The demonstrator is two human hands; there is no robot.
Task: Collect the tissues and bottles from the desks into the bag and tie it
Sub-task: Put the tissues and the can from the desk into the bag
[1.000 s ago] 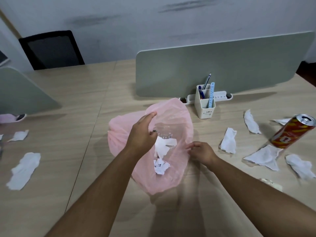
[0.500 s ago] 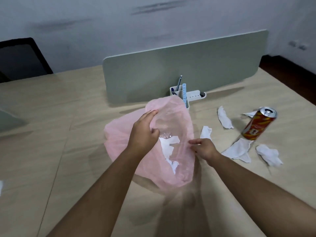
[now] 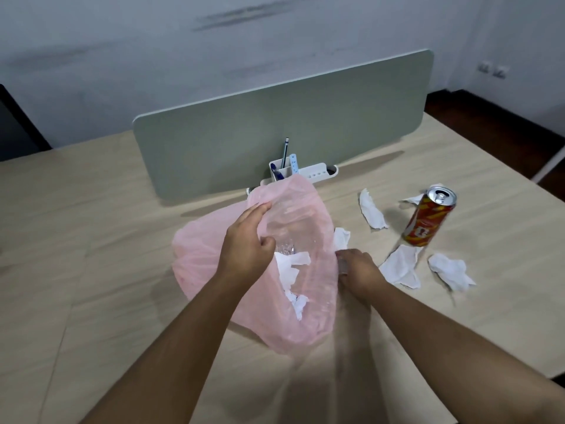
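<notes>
Both hands hold the pink bag (image 3: pixel 214 264) open on the desk (image 3: pixel 91 240): left hand (image 3: pixel 244 249) grips the far rim, right hand (image 3: pixel 359 272) pinches the right rim. Loose tissues (image 3: pixel 400 266) and can (image 3: pixel 429 220) lie to the bag's right, so the right hand is nearer. Closest tissue (image 3: pixel 342 238) is just beside it.

Pale wood-laminate desk (image 3: pixel 91 240) fills most of the frame, with a seam line at 7 o'clock. Grey-green rounded-corner partition panel (image 3: pixel 275 117) stands upright at 12, throwing a soft shadow on the desk. White painted wall (image 3: pixel 137 50) behind, with dark scuff streaks. Black chair back (image 3: pixel 15 127) at 10, cut by the edge. Dark brown floor (image 3: pixel 489 102) at 2, white wall sockets (image 3: pixel 492 70) just above.
</notes>
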